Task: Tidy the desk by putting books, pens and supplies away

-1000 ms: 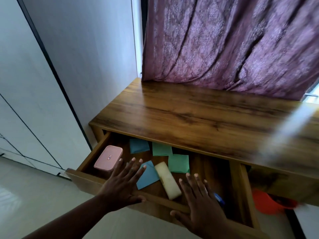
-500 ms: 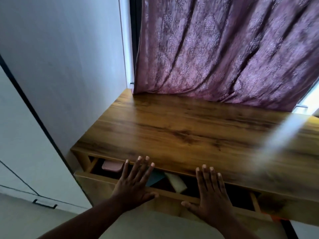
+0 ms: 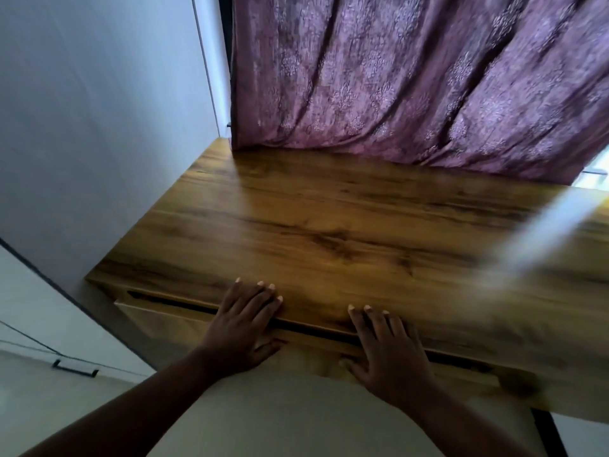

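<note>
Both palms lie flat against the drawer front, just under the front edge of the tabletop. The left hand is spread, its fingers reaching up over the tabletop's edge; the right hand is pressed the same way further along that edge. Neither grip has hold of anything; the fingers are stretched out, not curled.

This looks like the closing step of the tidying: only a thin dark gap shows between the drawer front and the tabletop's edge, so the next move probably calls for one last even push from both palms to seat it flush.

The tabletop itself is bare warm wood grain, with nothing visible on it. A purple curtain hangs at its far edge.
</note>
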The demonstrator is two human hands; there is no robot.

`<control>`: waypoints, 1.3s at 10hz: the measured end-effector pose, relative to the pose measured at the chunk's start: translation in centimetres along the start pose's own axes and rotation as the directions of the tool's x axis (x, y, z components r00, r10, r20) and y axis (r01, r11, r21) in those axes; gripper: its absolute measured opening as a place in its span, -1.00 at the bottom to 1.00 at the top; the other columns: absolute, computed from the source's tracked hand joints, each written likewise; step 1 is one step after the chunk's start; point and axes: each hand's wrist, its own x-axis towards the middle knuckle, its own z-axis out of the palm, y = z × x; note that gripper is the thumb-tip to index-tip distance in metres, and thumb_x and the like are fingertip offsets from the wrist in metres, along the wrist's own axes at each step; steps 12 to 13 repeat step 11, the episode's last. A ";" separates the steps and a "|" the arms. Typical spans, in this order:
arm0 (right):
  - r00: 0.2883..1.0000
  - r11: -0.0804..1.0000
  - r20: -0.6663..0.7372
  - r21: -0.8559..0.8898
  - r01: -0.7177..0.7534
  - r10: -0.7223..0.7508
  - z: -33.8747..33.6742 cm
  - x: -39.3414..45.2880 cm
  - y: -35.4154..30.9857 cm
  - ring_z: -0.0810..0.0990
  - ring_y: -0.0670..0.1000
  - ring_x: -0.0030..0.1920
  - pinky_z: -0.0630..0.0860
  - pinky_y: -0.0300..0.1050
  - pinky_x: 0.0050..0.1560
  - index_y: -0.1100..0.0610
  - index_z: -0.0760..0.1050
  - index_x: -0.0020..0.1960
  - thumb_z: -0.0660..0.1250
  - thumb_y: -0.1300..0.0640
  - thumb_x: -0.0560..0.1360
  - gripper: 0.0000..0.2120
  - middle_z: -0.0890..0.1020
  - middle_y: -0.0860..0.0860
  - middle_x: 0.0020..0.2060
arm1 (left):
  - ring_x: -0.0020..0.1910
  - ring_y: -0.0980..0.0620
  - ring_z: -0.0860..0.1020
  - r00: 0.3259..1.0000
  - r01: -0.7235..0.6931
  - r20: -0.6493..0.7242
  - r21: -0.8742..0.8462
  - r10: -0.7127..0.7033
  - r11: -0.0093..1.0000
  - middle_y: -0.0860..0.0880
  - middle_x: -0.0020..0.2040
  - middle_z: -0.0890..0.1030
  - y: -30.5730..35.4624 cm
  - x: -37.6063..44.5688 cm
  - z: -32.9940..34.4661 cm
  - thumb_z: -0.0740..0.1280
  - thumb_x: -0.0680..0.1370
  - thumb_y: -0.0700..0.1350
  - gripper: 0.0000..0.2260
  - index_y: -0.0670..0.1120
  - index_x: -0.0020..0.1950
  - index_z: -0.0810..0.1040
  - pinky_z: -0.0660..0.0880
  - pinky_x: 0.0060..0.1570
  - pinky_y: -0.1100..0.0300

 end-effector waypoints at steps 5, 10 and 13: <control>0.902 0.928 -0.273 0.073 0.366 -0.334 1.2 3.9 3.1 0.52 0.12 -0.22 0.35 0.06 -0.08 0.21 0.57 0.10 0.48 -0.20 0.16 -0.34 0.58 0.09 -0.16 | 0.00 -0.07 0.62 0.988 0.079 0.121 0.170 -0.100 0.982 -0.04 0.00 0.65 2.5 3.2 -2.7 0.32 0.44 0.28 -0.56 -0.07 0.04 0.60 0.55 -0.10 0.14; 0.834 0.782 -0.196 0.290 0.552 -0.516 1.8 3.4 10.8 0.54 -0.09 0.07 0.51 -0.14 0.08 -0.14 0.47 0.23 0.10 -0.48 0.33 -0.37 0.57 -0.18 0.15 | 0.16 -0.07 0.47 0.602 0.489 0.638 0.183 -0.481 0.853 -0.01 0.23 0.43 6.6 10.1 -7.7 -0.15 0.17 0.66 -0.01 0.02 0.30 0.34 0.44 0.09 0.04; 0.890 0.843 -0.071 0.296 0.449 -0.450 2.0 4.4 13.9 0.57 -0.07 0.16 0.27 -0.11 0.23 -0.13 0.42 0.28 -0.03 -0.51 0.39 -0.32 0.57 -0.18 0.19 | 0.51 -0.11 0.14 0.571 0.485 0.696 0.142 -0.436 0.863 -0.07 0.54 0.15 6.9 13.7 -8.1 -0.25 0.17 0.60 0.09 0.00 0.54 0.11 0.15 0.44 -0.03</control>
